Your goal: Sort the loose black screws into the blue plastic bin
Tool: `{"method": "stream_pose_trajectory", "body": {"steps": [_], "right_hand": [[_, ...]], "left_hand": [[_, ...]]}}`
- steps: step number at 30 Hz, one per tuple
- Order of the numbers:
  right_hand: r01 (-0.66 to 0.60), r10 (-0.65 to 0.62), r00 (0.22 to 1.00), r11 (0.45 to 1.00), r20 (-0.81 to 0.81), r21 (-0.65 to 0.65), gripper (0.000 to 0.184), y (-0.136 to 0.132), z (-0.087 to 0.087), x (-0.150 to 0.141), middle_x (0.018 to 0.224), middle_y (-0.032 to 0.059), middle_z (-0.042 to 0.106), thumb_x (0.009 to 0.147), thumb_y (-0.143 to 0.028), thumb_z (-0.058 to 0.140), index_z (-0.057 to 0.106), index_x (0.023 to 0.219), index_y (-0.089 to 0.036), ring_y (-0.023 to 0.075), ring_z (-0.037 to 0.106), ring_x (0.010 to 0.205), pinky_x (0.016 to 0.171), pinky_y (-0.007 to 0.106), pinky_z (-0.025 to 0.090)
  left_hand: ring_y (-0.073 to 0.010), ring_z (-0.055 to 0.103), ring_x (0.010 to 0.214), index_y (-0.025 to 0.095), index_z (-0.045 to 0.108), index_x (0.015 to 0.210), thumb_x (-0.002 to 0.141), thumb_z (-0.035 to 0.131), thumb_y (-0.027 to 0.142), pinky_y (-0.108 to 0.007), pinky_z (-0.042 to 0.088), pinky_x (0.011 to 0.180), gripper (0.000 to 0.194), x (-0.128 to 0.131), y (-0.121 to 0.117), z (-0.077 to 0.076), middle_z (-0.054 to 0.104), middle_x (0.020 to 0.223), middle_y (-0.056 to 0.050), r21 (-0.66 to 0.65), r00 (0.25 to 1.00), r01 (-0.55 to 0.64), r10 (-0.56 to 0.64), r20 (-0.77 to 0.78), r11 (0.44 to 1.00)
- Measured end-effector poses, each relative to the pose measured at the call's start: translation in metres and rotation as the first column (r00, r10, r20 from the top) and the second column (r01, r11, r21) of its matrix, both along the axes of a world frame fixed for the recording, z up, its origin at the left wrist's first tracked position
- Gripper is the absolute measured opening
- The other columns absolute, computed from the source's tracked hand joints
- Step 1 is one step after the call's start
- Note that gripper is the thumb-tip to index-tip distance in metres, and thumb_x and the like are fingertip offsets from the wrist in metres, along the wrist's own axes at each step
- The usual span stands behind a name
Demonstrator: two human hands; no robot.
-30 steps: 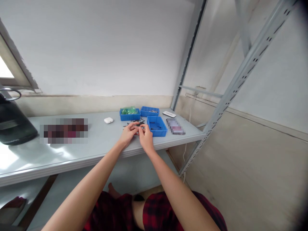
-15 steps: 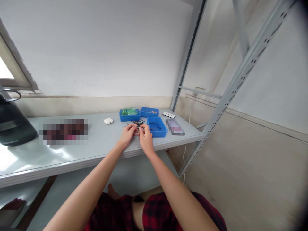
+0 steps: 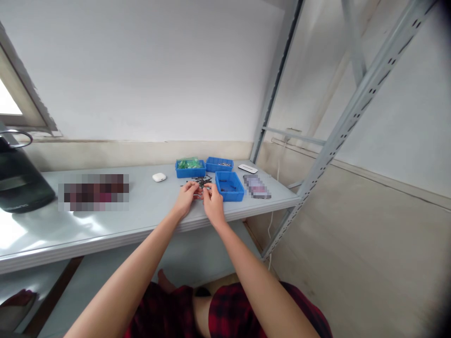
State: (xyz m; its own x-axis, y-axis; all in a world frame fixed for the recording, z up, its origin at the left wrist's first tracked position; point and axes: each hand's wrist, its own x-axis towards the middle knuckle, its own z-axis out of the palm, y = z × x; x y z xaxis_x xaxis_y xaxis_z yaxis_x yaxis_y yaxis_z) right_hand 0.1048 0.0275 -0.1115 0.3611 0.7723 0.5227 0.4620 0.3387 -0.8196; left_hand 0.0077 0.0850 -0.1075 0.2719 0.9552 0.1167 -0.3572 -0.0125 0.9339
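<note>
My left hand (image 3: 185,199) and my right hand (image 3: 213,199) meet close together near the table's front edge, fingers pinched toward each other. Whatever sits between the fingertips is too small to make out. Just beyond them lies a loose pile of dark screws (image 3: 202,180) on the table. Right beside my right hand stands a blue bin (image 3: 238,195) with a few dark screws inside. Behind the pile, another blue bin (image 3: 190,173) holds green plastic bags (image 3: 189,163). A third blue bin (image 3: 213,165) next to it contains small silvery parts.
A white earbud case (image 3: 159,177) lies left of the pile. To the right are a phone-like blurred item (image 3: 257,186) and a flat white device (image 3: 248,168). A dark bottle (image 3: 23,183) stands far left, near a pixelated object (image 3: 95,192). Grey rack posts (image 3: 338,136) rise at the right.
Hardly anything differs. Both hands stay at the same spot with only slight finger movement, and the view has shifted a tiny bit.
</note>
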Motion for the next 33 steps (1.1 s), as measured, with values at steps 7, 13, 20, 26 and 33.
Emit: {"method": "stream_pose_trajectory", "body": {"steps": [7,13,20,26,33], "right_hand": [[0.034,-0.034,0.999,0.999,0.006,-0.023,0.025,0.0021,-0.0015,0.0006,0.083,0.0057,0.070,0.088,-0.032,0.043,0.059,0.104,-0.020,0.0218,0.066,0.075,0.074,0.035,0.049],[0.016,-0.016,1.000,0.999,0.015,-0.040,0.025,0.0010,-0.0011,0.0004,0.082,0.0045,0.070,0.088,-0.032,0.045,0.059,0.104,-0.020,0.0203,0.066,0.075,0.073,0.032,0.049],[0.026,-0.025,0.999,0.998,0.039,-0.049,0.023,-0.0004,-0.0002,-0.0007,0.084,0.0055,0.071,0.089,-0.031,0.044,0.060,0.101,-0.020,0.0204,0.066,0.078,0.072,0.031,0.049],[0.034,-0.032,0.999,0.997,0.029,-0.070,0.024,-0.0011,0.0023,-0.0013,0.080,0.0051,0.071,0.088,-0.032,0.046,0.061,0.103,-0.019,0.0205,0.067,0.077,0.074,0.031,0.049],[0.050,-0.047,0.998,0.997,0.042,-0.067,0.024,0.0002,0.0013,-0.0003,0.082,0.0059,0.071,0.089,-0.031,0.045,0.062,0.101,-0.019,0.0208,0.067,0.078,0.077,0.032,0.049]], "left_hand": [[-0.0136,0.058,0.061,0.017,0.053,0.073,0.068,0.066,0.034,-0.025,0.046,0.058,0.022,-0.0006,0.0029,-0.0017,0.060,0.067,-0.001,-0.021,1.000,0.000,0.001,0.021,1.000],[-0.0131,0.058,0.060,0.016,0.054,0.073,0.068,0.066,0.034,-0.024,0.045,0.057,0.022,-0.0002,0.0044,-0.0045,0.060,0.067,-0.001,0.004,1.000,0.013,-0.013,0.021,1.000],[-0.0131,0.057,0.060,0.016,0.054,0.073,0.068,0.067,0.032,-0.024,0.044,0.056,0.021,-0.0004,-0.0014,0.0014,0.058,0.065,0.000,0.002,1.000,0.017,-0.017,0.019,1.000],[-0.0124,0.057,0.059,0.016,0.054,0.074,0.067,0.068,0.032,-0.023,0.044,0.055,0.022,-0.0009,0.0025,-0.0014,0.058,0.065,0.000,-0.025,0.999,0.011,-0.010,0.050,1.000],[-0.0117,0.056,0.057,0.016,0.055,0.074,0.066,0.070,0.035,-0.023,0.044,0.054,0.025,-0.0010,0.0040,-0.0024,0.058,0.064,0.001,-0.012,0.998,0.021,-0.020,0.059,1.000]]}}
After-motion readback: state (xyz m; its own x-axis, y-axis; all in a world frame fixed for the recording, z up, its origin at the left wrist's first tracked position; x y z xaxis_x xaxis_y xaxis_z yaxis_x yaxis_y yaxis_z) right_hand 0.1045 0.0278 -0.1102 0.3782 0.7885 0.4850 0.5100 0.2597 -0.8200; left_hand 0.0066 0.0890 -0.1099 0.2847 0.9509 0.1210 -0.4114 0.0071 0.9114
